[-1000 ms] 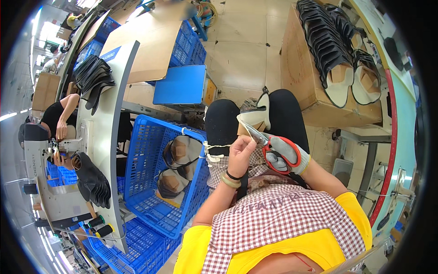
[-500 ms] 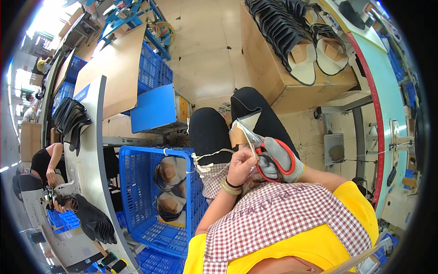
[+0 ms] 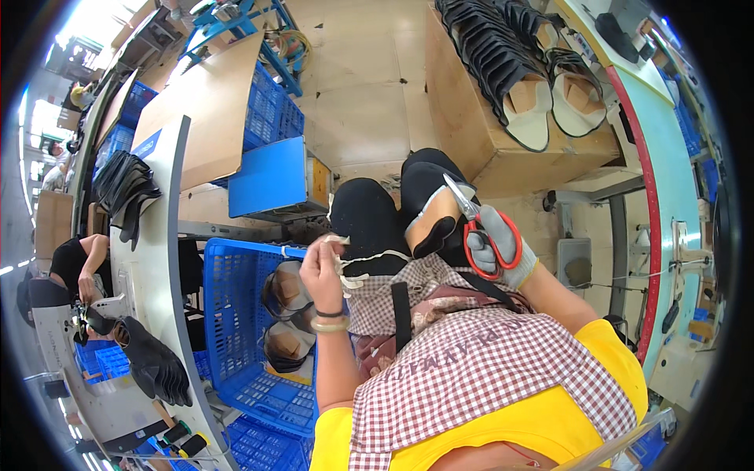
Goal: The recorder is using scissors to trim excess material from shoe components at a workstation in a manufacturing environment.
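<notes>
In the head view, the left hand [image 3: 319, 273] has its fingertips pinched together on a pale scrap [image 3: 340, 239], above the left thigh. The gloved right hand [image 3: 496, 232] is clamped on 1 pair of red-handled scissors [image 3: 470, 210]. The shoe piece [image 3: 433, 215] lies on the lap, just beside the blades. A blue basket [image 3: 217, 310], left, holds more shoe pieces [image 3: 289, 344].

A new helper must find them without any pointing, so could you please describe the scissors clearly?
Start from the checked apron, which fills the lower middle of the picture. Just beyond its right side, the gloved right hand holds the scissors, with the metal blades pointing away from the apron. Their bright red handles set them apart from the tan shoe piece beside them.
</notes>
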Motion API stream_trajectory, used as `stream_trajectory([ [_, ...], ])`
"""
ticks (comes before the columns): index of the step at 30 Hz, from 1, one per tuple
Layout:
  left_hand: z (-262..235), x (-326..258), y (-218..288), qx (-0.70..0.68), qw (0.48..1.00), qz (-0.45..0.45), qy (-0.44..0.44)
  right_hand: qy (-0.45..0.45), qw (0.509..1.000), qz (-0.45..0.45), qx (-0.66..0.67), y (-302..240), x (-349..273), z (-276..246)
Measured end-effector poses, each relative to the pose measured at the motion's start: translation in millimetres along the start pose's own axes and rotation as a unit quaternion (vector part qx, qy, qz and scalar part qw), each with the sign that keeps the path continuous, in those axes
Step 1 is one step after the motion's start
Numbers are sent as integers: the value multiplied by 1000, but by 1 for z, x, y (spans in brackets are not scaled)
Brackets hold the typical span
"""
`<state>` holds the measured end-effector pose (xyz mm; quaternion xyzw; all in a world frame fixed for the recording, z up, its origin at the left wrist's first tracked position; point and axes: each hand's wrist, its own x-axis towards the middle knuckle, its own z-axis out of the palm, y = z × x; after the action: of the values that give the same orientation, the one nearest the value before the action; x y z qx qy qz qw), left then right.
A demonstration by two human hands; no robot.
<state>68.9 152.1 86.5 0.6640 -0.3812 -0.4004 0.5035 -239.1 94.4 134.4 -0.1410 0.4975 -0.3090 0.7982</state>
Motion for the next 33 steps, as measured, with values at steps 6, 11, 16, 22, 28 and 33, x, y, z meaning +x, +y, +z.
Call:
stream_trajectory([
  [6, 37, 28, 5, 503, 829, 233, 82, -74, 996, -43, -14, 13, 9, -19],
  [11, 112, 39, 8, 189, 892, 315, -265, -100, 991, -81, -46, 17, 13, -33],
  [16, 137, 62, -3, 136, 870, 109, -461, -129, 985, -101, -55, 16, 20, -45],
  [22, 155, 46, -6, 109, 923, 76, -361, -128, 984, -126, -23, 14, 43, -59],
  [28, 151, 43, -21, 165, 906, 96, -377, -118, 981, -149, -43, 16, 66, -68],
  [33, 137, 34, 30, -151, 888, 36, -432, -253, 946, -184, 89, -1, 59, -47],
])
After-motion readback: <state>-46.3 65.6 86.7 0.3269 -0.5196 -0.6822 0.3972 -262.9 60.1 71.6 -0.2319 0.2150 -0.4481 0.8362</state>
